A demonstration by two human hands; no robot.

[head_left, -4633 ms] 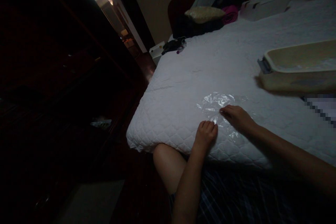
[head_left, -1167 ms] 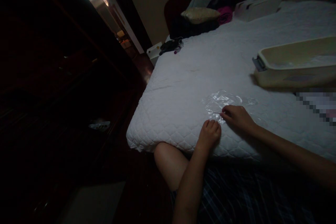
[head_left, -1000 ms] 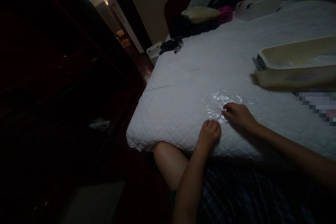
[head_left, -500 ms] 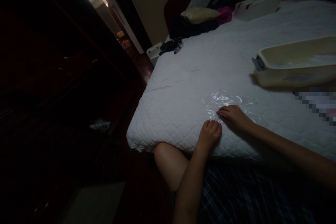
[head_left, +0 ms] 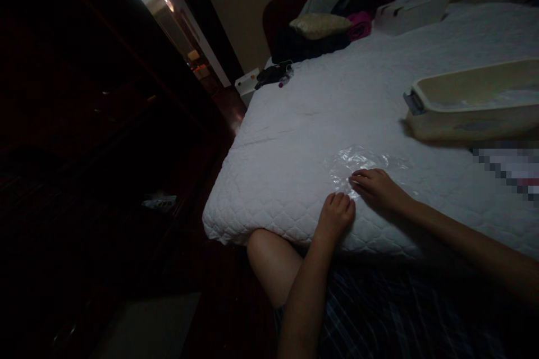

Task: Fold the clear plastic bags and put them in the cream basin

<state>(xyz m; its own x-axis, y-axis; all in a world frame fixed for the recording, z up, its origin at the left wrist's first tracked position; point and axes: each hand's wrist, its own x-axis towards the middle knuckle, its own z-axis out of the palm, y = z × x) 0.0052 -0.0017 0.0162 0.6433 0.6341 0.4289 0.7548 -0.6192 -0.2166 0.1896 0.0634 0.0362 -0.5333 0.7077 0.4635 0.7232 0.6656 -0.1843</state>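
Observation:
A crinkled clear plastic bag point(head_left: 357, 158) lies flat on the white quilted bed cover point(head_left: 290, 151), close to the bed's front edge. My right hand point(head_left: 377, 186) rests over its near side, fingers closed and pinching the plastic. Just to the left and nearer to me, my left hand point(head_left: 337, 213) has its fingers curled at the bag's near edge. The small bit of film between the two hands is partly hidden by the fingers. Both hands stay low against the bed.
A long cream plastic bin point(head_left: 471, 123) with a grey latch stands on the bed at right. Farther back are a white box point(head_left: 415, 14), a magenta roll point(head_left: 359, 25) and a beige cushion point(head_left: 320, 26). My bare knee point(head_left: 269, 252) touches the bed's front edge. Dark furniture fills the left.
Almost nothing differs. The fingers of my right hand have shifted very slightly at the plastic; my left hand stays in place.

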